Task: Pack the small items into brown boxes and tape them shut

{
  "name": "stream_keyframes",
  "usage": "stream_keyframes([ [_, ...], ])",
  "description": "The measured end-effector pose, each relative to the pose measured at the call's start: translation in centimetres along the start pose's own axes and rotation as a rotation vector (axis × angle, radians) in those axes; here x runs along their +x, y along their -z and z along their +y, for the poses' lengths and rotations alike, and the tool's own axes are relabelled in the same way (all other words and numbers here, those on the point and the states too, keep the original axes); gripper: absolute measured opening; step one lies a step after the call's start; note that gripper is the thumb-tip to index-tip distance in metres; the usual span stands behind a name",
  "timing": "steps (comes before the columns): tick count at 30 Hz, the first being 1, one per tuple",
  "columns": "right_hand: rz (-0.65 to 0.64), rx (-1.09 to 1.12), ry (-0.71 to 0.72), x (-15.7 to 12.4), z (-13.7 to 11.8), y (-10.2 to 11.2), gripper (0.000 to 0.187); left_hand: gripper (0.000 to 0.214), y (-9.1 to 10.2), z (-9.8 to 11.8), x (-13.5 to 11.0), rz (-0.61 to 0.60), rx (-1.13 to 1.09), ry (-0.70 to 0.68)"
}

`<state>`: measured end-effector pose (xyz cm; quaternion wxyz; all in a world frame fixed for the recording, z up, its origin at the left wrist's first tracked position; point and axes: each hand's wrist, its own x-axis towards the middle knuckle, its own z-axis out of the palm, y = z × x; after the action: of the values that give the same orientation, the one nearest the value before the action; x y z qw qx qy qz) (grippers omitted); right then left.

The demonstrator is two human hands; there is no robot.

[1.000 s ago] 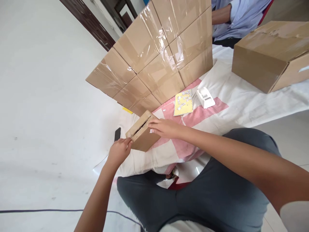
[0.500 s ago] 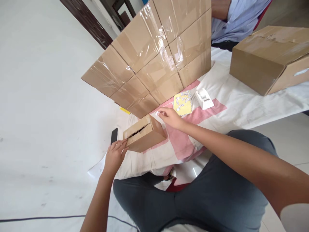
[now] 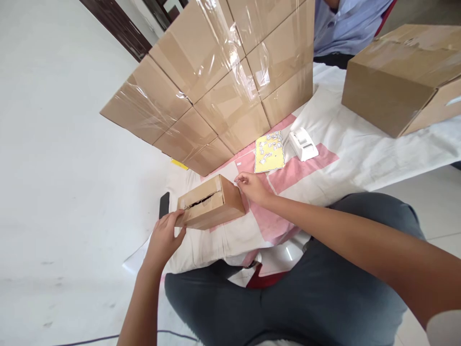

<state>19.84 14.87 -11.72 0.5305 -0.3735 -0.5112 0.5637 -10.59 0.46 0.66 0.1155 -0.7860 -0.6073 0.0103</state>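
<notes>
A small cardboard box (image 3: 212, 206) with an unsealed top seam lies on the white and pink cloth (image 3: 345, 149) in front of my knees. My left hand (image 3: 163, 238) grips the box's near left end, fingers curled on its edge. At the box's far right corner my right hand (image 3: 252, 186) has its fingers pinched together; something small and pale may be between them, but I cannot make it out.
A wall of taped cardboard boxes (image 3: 216, 81) stands behind the small box. A yellow sticker sheet (image 3: 269, 152) and a white tape dispenser (image 3: 303, 143) lie beyond my right hand. A large carton (image 3: 399, 72) is at right, a dark phone (image 3: 164, 204) at left. Another person's blue shirt (image 3: 347, 24) shows at the top.
The small box has turned and shifted toward me. My right hand went from the box top out toward the sticker sheet, then came back to the box's right corner, pinched.
</notes>
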Motion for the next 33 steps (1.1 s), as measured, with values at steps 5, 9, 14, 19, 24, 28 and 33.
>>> stream_keyframes([
  [5, 0.004, 0.058, 0.052, -0.3, -0.5, -0.1, 0.014, 0.040, -0.6, 0.2, -0.2, 0.045, 0.030, 0.003],
  [9, -0.021, -0.123, 0.085, -1.4, -0.7, 0.0, 0.014, 0.040, -1.0, 0.4, -0.4, 0.063, 0.035, 0.002],
  [14, -0.047, -0.284, 0.083, -2.9, -0.6, -0.4, 0.015, 0.041, -1.0, 0.8, -0.4, 0.074, 0.049, 0.012],
  [19, -0.064, -0.177, 0.176, -3.5, -0.1, -1.0, 0.019, 0.041, -0.8, 1.2, -0.4, 0.063, 0.090, 0.022],
  [24, -0.069, -0.182, 0.224, -3.8, 0.6, -1.2, 0.018, 0.041, -0.6, 1.6, -0.3, 0.050, 0.105, 0.029],
  [28, -0.045, -0.208, 0.246, -4.0, 1.2, -1.3, 0.015, 0.041, -0.6, 1.9, -0.4, 0.046, 0.118, 0.033],
  [33, -0.032, -0.117, 0.214, -3.6, 1.3, -1.4, 0.016, 0.042, -0.6, 1.9, -0.3, 0.056, 0.123, 0.045],
])
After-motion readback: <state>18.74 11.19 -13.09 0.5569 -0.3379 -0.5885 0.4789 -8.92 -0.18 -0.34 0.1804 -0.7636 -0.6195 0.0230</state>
